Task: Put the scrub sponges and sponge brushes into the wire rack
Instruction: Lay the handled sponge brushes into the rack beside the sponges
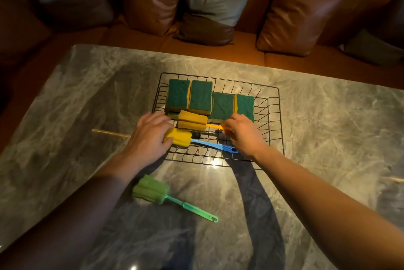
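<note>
1. Four scrub sponges (209,100) already sit green side up along the far part of the wire rack (278,116); a further one seems to lie under them at the left, though I cannot be sure; that part I judge done.
2. My left hand (150,136) has its fingers (168,142) curled round the yellow foam head of the blue-handled sponge brush (178,137), which lies at the rack's near left; its long axis runs left to right, head left, blue handle pointing right and a little toward me.
3. My right hand (242,136) closes over the handle of the orange sponge brush (192,122); head left, thin handle running right under my fingers; how tightly they pinch it I cannot tell.
4. Left to do, as I judge it: the green sponge brush (152,190) lies outside the rack on the table (328,160), near me; head far-left, handle pointing near-right.
</note>
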Demonstrator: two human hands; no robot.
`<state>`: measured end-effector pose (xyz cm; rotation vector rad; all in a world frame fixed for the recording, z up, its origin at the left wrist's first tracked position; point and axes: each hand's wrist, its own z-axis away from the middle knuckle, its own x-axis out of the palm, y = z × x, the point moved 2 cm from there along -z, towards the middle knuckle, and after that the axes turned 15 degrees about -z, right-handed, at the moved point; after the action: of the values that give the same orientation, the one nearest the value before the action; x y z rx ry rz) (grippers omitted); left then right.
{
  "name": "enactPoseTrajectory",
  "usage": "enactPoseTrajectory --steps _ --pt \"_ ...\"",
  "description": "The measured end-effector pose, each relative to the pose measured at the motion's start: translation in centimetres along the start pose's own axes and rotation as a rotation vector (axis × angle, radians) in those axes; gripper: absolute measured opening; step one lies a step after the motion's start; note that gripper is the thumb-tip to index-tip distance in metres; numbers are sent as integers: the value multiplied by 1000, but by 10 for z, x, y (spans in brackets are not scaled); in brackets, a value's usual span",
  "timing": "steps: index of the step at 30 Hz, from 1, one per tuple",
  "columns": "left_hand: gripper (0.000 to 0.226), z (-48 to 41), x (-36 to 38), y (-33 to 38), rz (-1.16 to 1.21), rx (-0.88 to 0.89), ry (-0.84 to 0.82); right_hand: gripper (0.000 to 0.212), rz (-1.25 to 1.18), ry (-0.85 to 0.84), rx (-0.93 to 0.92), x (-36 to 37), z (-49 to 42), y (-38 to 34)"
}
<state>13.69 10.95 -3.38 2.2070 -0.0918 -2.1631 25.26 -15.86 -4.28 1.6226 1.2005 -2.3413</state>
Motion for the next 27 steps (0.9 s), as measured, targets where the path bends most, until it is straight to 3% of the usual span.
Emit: enactPoseTrajectory --steps 3,7,18,27 --pt "58 11 -2 -4 80 -173 58 29 -24 -1 -13 6 -5 -5" --pt "85 20 10 -4 220 -273 -100 27 -32 -2 -26 13 -11 -12" --pt "85 26 22 -3 265 -249 -80 39 53 -58 -29 24 -21 -17" --pt "83 27 21 -2 279 -251 -87 34 114 -77 -66 24 -24 -23"
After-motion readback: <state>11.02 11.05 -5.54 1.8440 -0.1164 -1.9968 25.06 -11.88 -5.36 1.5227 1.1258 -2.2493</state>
